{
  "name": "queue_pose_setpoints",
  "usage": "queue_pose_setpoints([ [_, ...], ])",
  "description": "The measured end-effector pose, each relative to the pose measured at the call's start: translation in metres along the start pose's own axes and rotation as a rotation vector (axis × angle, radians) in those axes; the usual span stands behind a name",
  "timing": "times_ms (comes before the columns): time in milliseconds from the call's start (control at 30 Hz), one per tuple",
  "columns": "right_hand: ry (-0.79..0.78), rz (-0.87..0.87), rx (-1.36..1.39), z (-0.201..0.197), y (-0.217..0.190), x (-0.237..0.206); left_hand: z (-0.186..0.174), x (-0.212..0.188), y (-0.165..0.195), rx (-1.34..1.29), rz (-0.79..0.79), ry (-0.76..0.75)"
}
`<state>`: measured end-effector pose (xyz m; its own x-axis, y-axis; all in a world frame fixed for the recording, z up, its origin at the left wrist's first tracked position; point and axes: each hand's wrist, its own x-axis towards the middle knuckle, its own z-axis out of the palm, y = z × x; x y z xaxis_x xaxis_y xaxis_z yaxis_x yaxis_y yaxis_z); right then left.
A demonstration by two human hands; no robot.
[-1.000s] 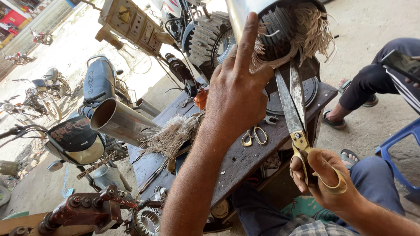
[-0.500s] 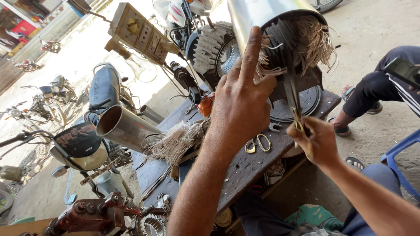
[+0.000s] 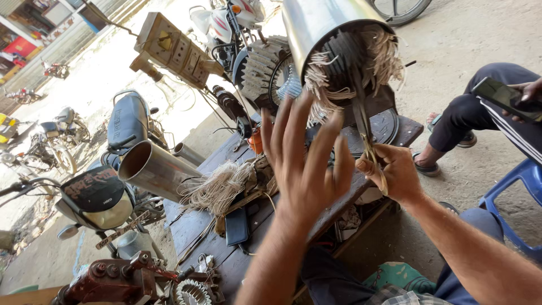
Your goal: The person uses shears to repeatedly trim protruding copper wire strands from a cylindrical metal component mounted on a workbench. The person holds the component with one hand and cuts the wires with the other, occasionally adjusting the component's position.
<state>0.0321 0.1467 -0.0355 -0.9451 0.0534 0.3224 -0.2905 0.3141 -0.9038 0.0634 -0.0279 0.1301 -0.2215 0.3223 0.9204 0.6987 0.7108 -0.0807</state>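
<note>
Here my right hand [image 3: 395,172] is clenched around the handles of a pair of scissors [image 3: 367,135], whose blades point up into the open end of a shiny metal cylinder [image 3: 324,22]. That cylinder stands tilted over the far end of the dark wooden workbench [image 3: 226,262], and pale loose strands [image 3: 389,53] spill out around its dark ribbed core; the scissor tips sit among those strands. My left hand [image 3: 307,169] is released, fingers spread wide and gripping nothing, held up just in front of the cylinder's mouth and a little blurred. Below it on the bench lies a bundle of the same pale strands [image 3: 217,189], beside a second metal tube [image 3: 155,169] lying on its side and a small dark flat case [image 3: 237,226]. A finned motor housing [image 3: 265,70] stands behind the cylinder. To the right another person sits on a blue chair [image 3: 511,195], holding a phone [image 3: 505,99]. Motorcycles [image 3: 101,192] are parked to the left of the bench.
</note>
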Motion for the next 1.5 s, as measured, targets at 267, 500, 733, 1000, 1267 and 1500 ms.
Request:
queue_pose_setpoints([
  [267, 0.022, 0.002, -0.109, -0.015, -0.031, 0.002, 0.053, -0.105, 0.053, -1.104, -1.135, -0.363],
  [500, 0.084, -0.057, -0.140, -0.010, -0.036, 0.006, 0.090, -0.110, 0.055, -1.438, -1.141, -0.316],
  [733, 0.054, -0.082, -0.133, -0.013, -0.032, 0.012, 0.094, -0.104, 0.056, -1.393, -1.142, -0.343],
  [1000, 0.074, -0.201, -0.038, -0.006, -0.020, 0.003, 0.107, -0.128, 0.067, -1.219, -1.123, -0.211],
  [1267, 0.064, -0.193, 0.008, -0.008, -0.015, -0.017, 0.092, -0.127, 0.081, -1.166, -1.206, -0.236],
  [1500, 0.017, -0.113, 0.008, -0.013, -0.022, 0.005, 0.082, -0.099, 0.066, -1.107, -1.232, -0.393],
])
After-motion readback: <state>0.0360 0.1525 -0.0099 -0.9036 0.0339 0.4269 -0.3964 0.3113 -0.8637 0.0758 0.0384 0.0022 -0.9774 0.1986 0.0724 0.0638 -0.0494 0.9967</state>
